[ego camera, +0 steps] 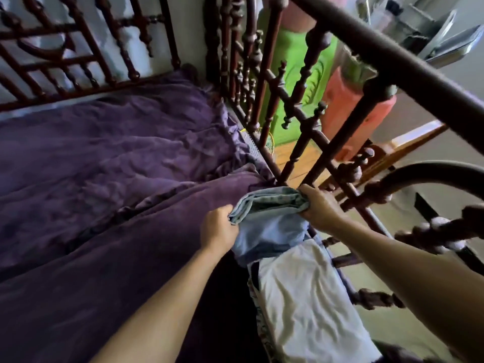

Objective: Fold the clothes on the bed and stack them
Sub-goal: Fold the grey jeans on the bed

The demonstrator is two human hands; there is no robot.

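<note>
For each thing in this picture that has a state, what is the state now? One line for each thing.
Left hand: grips the left end of the denim garment.
Right hand: grips its right end.
Denim garment: folded in layers, held between both hands.
White garment: laid flat, wrinkled.
Purple bedsheet: spread out, wrinkled.

Home bedroom: purple-covered bed [117, 158] fenced by carved dark wooden rails [392, 57], folded clothes [301, 297] stacked at its edge
</note>
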